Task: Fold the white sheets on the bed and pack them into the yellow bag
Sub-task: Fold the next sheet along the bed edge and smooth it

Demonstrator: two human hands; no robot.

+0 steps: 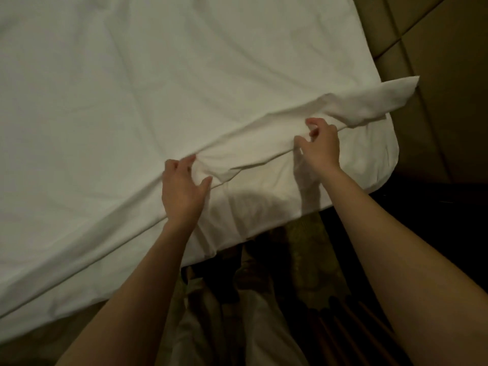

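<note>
Head view, looking down over both bare forearms at a bed (380, 165) covered in white. White sheet (132, 101) spreads across nearly the whole frame, lying on the bed; a raised, bunched fold (264, 138) runs diagonally from lower left of centre up to the right, its far end flopped over the bed's corner near a tan padded headboard (435, 62). Left hand (182, 188) sits at the fold's lower end, grip partly closed: thumb and curled fingers pinch a gathered ridge of the sheet. Right hand (320, 146) is further along the same fold, fingers curled down onto the cloth with thumb tucked in, grip closed on the fold's edge. Hands are well apart along the ridge. Shadows of both hands fall on the sheet near the bed's near edge. Below the edge, patterned carpet (303, 233) and the person's light trousers (253, 326), dim. Yellow bag not in view.
</note>
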